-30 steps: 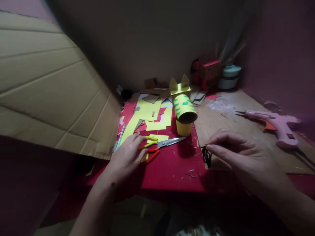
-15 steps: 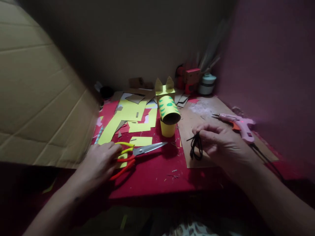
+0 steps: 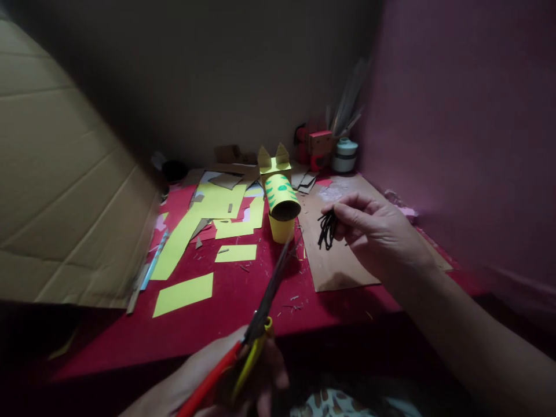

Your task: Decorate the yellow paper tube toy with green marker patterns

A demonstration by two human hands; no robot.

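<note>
Near the bottom centre, my left hand (image 3: 243, 370) holds a pair of scissors (image 3: 264, 307) with red and yellow handles, its blades pointing up and away and looking closed. On the right, my right hand (image 3: 369, 223) pinches a small bundle of black cord (image 3: 328, 229) over the cardboard sheet. Beyond the scissor tips stands a yellow paper tube figure (image 3: 278, 197) with green marks and two pointed cardboard ears; a yellow base is under its open tube.
Yellow paper pieces (image 3: 185, 294) and scraps cover the left of the red table (image 3: 260, 333). Brown cardboard (image 3: 325, 266) lies at right, a lidded jar (image 3: 344, 155) behind it. A large cardboard panel (image 3: 73, 191) rises at left. The glue gun (image 3: 408, 213) is mostly behind my right hand.
My left hand has moved down and right with the scissors, whose blades now point away instead of rightward. My right hand is slightly higher and further left with the cord. The view has shifted.
</note>
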